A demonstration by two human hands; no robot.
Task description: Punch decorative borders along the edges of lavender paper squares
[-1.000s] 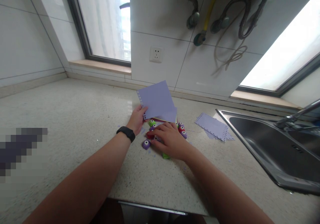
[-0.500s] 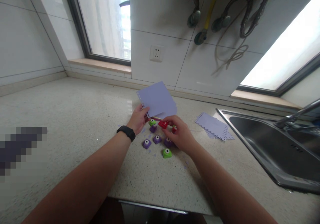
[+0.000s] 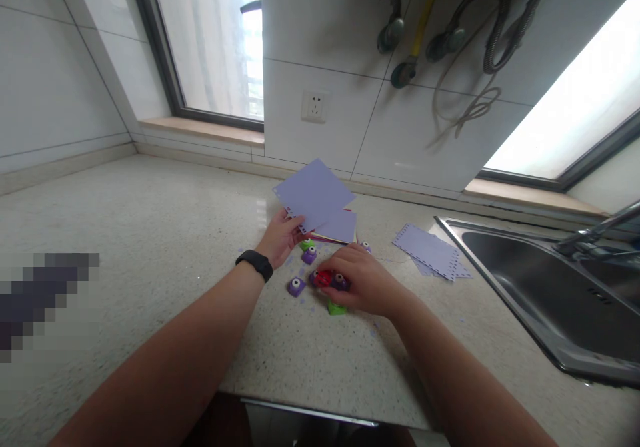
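Observation:
My left hand pinches a lavender sheet of paper by its lower left edge, where a row of small punched holes runs. Below that sheet lies a stack of coloured paper, lavender on top. Closed around a red craft punch, my right hand is low over the other punches. A purple punch and another purple punch sit to its left. Partly hidden by my fingers are a green punch and a dark purple one. A second green punch shows beside my left fingertips.
Several punched lavender sheets lie in a pile to the right, beside the steel sink. Small paper bits are scattered on the speckled counter. A wall socket and hoses with valves are on the tiled wall behind.
My right hand has moved down and toward me with the red punch, away from the sheet. The left hand still holds the sheet, which has shifted slightly, uncovering more of the paper stack.

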